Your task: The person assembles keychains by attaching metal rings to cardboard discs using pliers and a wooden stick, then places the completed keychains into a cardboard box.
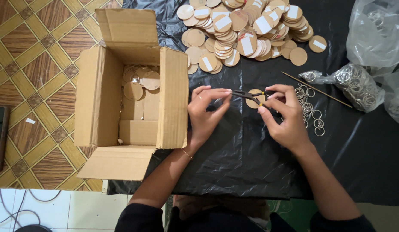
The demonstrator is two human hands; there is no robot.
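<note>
My left hand pinches something small at its fingertips, likely a metal ring, right at the tip of a pair of dark pliers. My right hand grips the pliers by the handles, and a round wooden disc sits under or in its fingers. Both hands hover over a black plastic sheet. Loose metal rings lie just right of my right hand.
An open cardboard box with a few discs inside stands to the left. A big pile of wooden discs lies at the top. Clear bags of rings and a thin wooden stick are at the right. A patterned floor surrounds the sheet.
</note>
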